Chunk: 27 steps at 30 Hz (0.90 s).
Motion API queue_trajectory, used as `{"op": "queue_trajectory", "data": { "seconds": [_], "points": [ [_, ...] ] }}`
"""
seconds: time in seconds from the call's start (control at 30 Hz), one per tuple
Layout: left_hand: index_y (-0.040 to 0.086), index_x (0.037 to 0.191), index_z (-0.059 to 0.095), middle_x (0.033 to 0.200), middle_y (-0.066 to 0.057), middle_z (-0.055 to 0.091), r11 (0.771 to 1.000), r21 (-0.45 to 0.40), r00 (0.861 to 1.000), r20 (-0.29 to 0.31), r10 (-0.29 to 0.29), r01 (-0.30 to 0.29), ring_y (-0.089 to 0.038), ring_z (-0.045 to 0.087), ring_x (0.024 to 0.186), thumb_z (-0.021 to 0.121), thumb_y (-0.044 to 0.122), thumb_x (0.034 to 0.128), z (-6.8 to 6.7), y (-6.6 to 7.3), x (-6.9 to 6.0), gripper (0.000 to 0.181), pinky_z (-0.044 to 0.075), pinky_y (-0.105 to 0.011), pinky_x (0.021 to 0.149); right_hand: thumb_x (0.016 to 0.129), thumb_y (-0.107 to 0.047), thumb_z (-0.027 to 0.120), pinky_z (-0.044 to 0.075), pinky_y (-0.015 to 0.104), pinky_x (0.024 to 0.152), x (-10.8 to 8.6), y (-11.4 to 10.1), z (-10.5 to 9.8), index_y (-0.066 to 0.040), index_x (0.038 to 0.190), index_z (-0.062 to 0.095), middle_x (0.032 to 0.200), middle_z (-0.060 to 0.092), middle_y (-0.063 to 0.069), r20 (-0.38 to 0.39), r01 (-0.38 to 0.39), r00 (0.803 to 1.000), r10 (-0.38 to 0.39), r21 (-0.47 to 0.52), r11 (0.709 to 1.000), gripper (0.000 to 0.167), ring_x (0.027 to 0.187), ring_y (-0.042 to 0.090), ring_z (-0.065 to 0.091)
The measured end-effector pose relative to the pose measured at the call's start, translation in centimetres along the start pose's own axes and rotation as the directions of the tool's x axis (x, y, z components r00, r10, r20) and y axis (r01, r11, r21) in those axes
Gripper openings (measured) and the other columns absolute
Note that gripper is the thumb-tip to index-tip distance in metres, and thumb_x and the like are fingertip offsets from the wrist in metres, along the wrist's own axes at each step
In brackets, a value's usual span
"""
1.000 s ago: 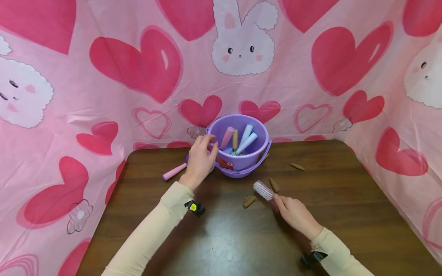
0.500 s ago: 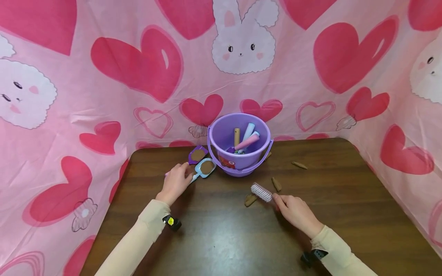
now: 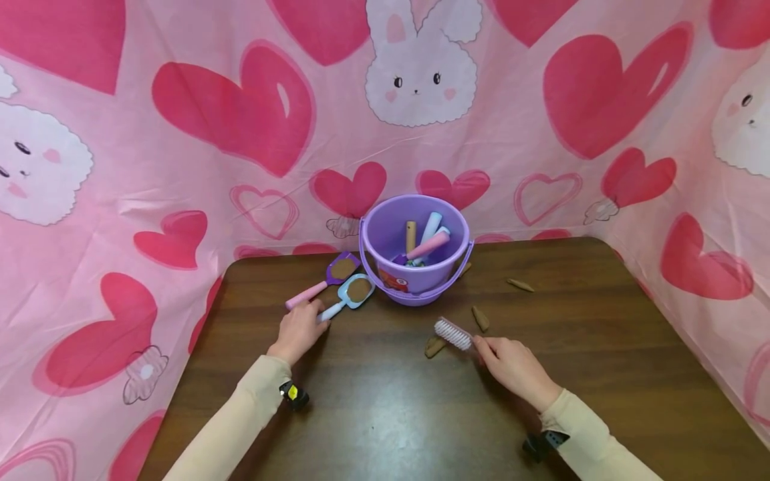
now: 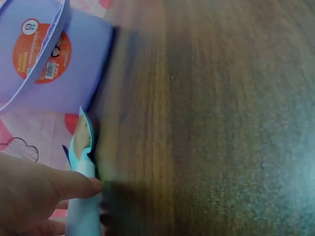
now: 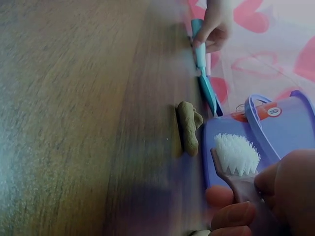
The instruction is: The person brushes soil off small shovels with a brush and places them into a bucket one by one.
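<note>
My left hand (image 3: 299, 331) holds the handle of a light blue toy shovel (image 3: 332, 311) by thumb and fingers. Brown material lies in its scoop, which rests on the table. The thumb is laid on the handle (image 4: 83, 211) in the left wrist view. Just behind lies a purple toy shovel with a pink handle (image 3: 307, 294), also bearing brown material. My right hand (image 3: 516, 371) grips a small brush (image 3: 454, 334) by its handle. Its white bristles (image 5: 237, 155) show in the right wrist view. The brush head is beside a brown lump (image 3: 434, 346).
A purple bucket (image 3: 388, 264) stands at the back with pink, blue and tan handles inside. Its own handle hangs down in front. More brown pieces (image 3: 480, 318) lie to the right. A pink heart-and-rabbit cloth (image 3: 271, 153) hangs behind the wooden table (image 3: 385, 414).
My left hand has moved from the bucket's left rim down and left to the light blue shovel's handle. The pink handle inside the bucket now leans right. The brush has shifted slightly left.
</note>
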<state>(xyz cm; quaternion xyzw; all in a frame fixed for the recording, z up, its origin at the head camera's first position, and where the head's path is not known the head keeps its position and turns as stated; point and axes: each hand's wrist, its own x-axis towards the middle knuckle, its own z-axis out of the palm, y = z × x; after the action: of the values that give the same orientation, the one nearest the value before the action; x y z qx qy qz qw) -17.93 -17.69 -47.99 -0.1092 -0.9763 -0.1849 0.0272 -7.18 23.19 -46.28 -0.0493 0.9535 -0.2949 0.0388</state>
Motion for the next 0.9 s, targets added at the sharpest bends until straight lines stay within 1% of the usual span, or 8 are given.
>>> {"op": "queue_trajectory", "data": {
  "seconds": [0.13, 0.27, 0.37, 0.5, 0.6, 0.67, 0.77, 0.9],
  "points": [
    [0.004, 0.102, 0.069, 0.085, -0.011, 0.063, 1.000, 0.005, 1.000, 0.000, 0.001, -0.001, -0.031, 0.063, 0.075, 0.080, 0.014, 0.0872, 0.0, 0.1, -0.1, 0.021, 0.052, -0.051, 0.067, 0.111, -0.032, 0.049, 0.037, 0.032, 0.058, 0.1, 0.1, 0.1, -0.017, 0.071, 0.057, 0.062, 0.046, -0.005, 0.010, 0.002, 1.000, -0.002, -0.012, 1.000, 0.043, 0.056, 0.013, 0.044],
    [0.004, 0.104, 0.069, 0.087, -0.009, 0.065, 1.000, -0.025, 1.000, 0.002, 0.008, -0.008, -0.027, 0.061, 0.072, 0.078, 0.016, 0.0883, -0.4, 0.4, -0.2, 0.022, 0.051, -0.049, 0.062, 0.110, -0.030, 0.050, 0.039, 0.034, 0.061, 0.1, 0.1, 0.1, -0.017, 0.074, 0.058, 0.064, 0.046, -0.005, 0.013, 0.005, 1.000, -0.005, -0.027, 1.000, 0.039, 0.060, 0.014, 0.046],
    [0.006, 0.107, 0.068, 0.087, -0.008, 0.067, 0.999, -0.050, 1.000, 0.009, -0.013, 0.013, -0.027, 0.060, 0.069, 0.076, 0.018, 0.0894, -0.7, 0.8, -0.3, 0.023, 0.051, -0.049, 0.060, 0.110, -0.029, 0.051, 0.040, 0.035, 0.062, 0.1, 0.0, 0.1, -0.016, 0.076, 0.059, 0.064, 0.045, -0.004, 0.002, 0.009, 1.000, -0.009, -0.040, 0.999, 0.037, 0.061, 0.015, 0.047],
    [0.007, 0.109, 0.067, 0.088, -0.010, 0.069, 0.997, -0.072, 0.999, 0.000, -0.035, 0.035, -0.029, 0.061, 0.068, 0.075, 0.019, 0.0892, -0.8, 1.3, -0.5, 0.024, 0.052, -0.051, 0.062, 0.108, -0.029, 0.054, 0.039, 0.036, 0.058, 0.0, 0.0, 0.2, -0.013, 0.082, 0.058, 0.064, 0.043, -0.001, -0.026, 0.010, 1.000, -0.012, -0.080, 0.997, 0.032, 0.059, 0.017, 0.046],
    [0.006, 0.111, 0.068, 0.090, -0.011, 0.070, 0.995, -0.098, 0.999, -0.021, -0.029, 0.027, -0.029, 0.061, 0.069, 0.075, 0.018, 0.0897, -0.7, 1.5, -0.5, 0.026, 0.053, -0.051, 0.064, 0.108, -0.031, 0.056, 0.037, 0.036, 0.054, -0.1, 0.0, 0.3, -0.012, 0.085, 0.056, 0.063, 0.042, -0.001, -0.049, 0.002, 0.999, -0.007, -0.103, 0.995, 0.030, 0.057, 0.018, 0.045],
    [0.004, 0.111, 0.070, 0.089, -0.010, 0.069, 0.993, -0.115, 0.999, -0.032, -0.019, 0.015, -0.027, 0.060, 0.069, 0.076, 0.018, 0.0910, -0.7, 1.7, -0.6, 0.025, 0.053, -0.049, 0.064, 0.107, -0.033, 0.057, 0.036, 0.035, 0.053, -0.2, -0.1, 0.2, -0.012, 0.086, 0.055, 0.062, 0.043, -0.001, -0.060, -0.008, 0.998, 0.002, -0.096, 0.995, 0.030, 0.056, 0.017, 0.044],
    [0.002, 0.106, 0.070, 0.083, -0.008, 0.065, 0.991, -0.131, 0.999, -0.031, -0.009, 0.005, -0.024, 0.056, 0.067, 0.077, 0.018, 0.0916, -0.9, 2.1, -0.7, 0.023, 0.050, -0.044, 0.062, 0.107, -0.033, 0.058, 0.035, 0.034, 0.052, -0.2, -0.2, 0.2, -0.011, 0.088, 0.056, 0.063, 0.044, -0.001, -0.065, -0.011, 0.998, 0.007, -0.070, 0.997, 0.029, 0.055, 0.016, 0.044],
    [0.001, 0.098, 0.071, 0.076, -0.005, 0.062, 0.991, -0.136, 1.000, -0.005, 0.013, -0.013, -0.021, 0.053, 0.063, 0.079, 0.016, 0.0898, -1.6, 2.9, -1.2, 0.020, 0.048, -0.038, 0.061, 0.107, -0.035, 0.058, 0.035, 0.033, 0.052, -0.1, -0.2, 0.2, -0.010, 0.089, 0.057, 0.064, 0.045, -0.001, -0.078, 0.001, 0.997, -0.005, -0.043, 0.999, 0.030, 0.055, 0.016, 0.044]
  ]
}}
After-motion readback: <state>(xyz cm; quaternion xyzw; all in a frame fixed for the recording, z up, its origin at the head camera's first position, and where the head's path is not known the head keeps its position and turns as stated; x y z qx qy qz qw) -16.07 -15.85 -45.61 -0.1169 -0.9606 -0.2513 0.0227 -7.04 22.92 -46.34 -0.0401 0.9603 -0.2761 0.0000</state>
